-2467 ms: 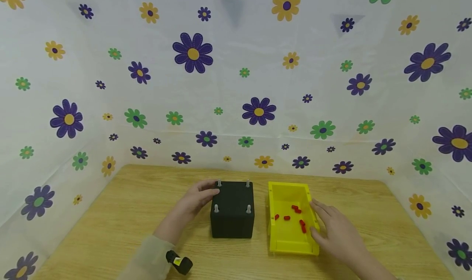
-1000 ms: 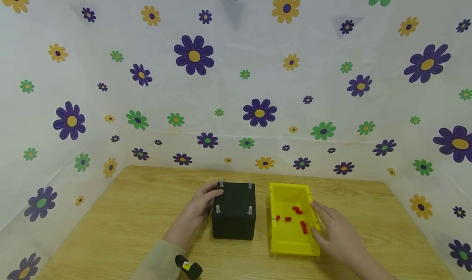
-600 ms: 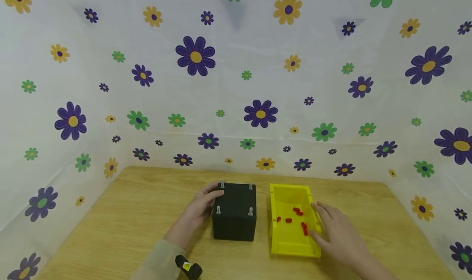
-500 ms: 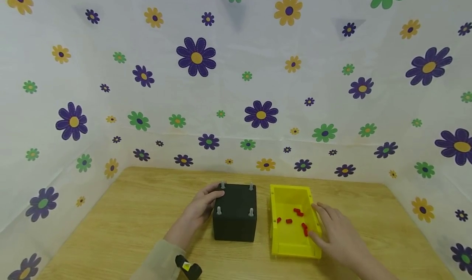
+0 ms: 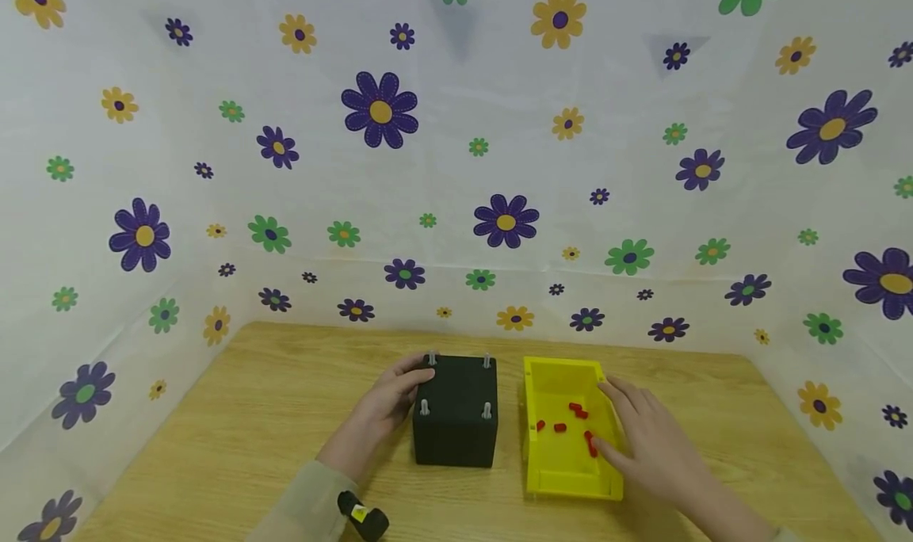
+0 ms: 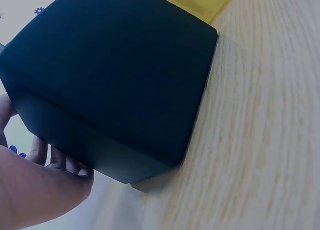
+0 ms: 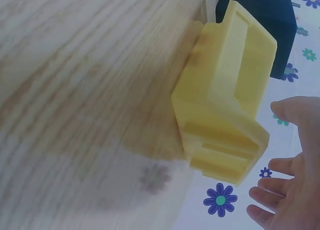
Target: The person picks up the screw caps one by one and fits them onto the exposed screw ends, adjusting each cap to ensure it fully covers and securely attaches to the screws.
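Observation:
A black box (image 5: pixel 456 415) stands on the table with a clear peg upright near each corner of its top. My left hand (image 5: pixel 385 399) holds its left side, thumb over the top edge and fingers against the side face, as the left wrist view also shows. To the right sits a yellow bin (image 5: pixel 574 482) with several small red cylinders (image 5: pixel 559 428) scattered on its floor. My right hand (image 5: pixel 656 447) hangs over the bin's right rim, fingers spread and holding nothing. Its thumb reaches in near two red cylinders (image 5: pixel 590 444); whether it touches them I cannot tell.
The wooden table (image 5: pixel 299 383) meets a white flowered cloth (image 5: pixel 442 169) at the back and both sides. A black wrist strap piece (image 5: pixel 362 515) sits on my left sleeve. A narrow gap separates the box from the bin.
My right hand has moved slightly forward and inward over the bin's right rim. The left hand stays on the box. The head view has shifted a little.

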Action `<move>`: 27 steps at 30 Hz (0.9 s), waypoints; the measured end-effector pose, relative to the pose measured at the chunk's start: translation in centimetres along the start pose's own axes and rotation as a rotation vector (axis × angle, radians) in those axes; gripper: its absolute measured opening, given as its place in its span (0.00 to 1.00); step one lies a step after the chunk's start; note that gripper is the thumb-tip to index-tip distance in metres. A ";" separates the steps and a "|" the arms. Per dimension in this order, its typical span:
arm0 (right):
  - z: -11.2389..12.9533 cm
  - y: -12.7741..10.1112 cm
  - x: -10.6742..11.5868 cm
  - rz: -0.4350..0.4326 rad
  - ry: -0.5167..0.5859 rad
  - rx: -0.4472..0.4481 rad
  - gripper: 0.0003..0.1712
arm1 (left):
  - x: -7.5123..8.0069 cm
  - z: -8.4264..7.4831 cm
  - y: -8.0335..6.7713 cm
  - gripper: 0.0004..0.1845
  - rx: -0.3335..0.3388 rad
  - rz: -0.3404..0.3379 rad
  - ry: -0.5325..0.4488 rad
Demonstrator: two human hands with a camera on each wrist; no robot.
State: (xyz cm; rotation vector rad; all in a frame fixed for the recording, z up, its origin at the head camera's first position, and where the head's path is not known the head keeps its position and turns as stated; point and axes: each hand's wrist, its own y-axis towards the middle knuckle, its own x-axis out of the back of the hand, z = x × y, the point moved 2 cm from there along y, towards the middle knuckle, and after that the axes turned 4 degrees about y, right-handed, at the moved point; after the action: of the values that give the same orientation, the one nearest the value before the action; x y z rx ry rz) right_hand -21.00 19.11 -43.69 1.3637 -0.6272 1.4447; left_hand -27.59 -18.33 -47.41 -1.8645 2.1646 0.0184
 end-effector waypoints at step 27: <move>1.9 1.5 0.5 0.032 -0.021 0.061 0.41 | 0.1 0.4 0.3 0.28 0.000 0.013 0.000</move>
State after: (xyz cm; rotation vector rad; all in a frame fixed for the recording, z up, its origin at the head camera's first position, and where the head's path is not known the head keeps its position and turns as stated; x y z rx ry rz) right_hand -21.49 17.04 -42.45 1.4232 -0.6249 1.4873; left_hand -27.78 -18.33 -47.86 -1.8502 2.1764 0.0213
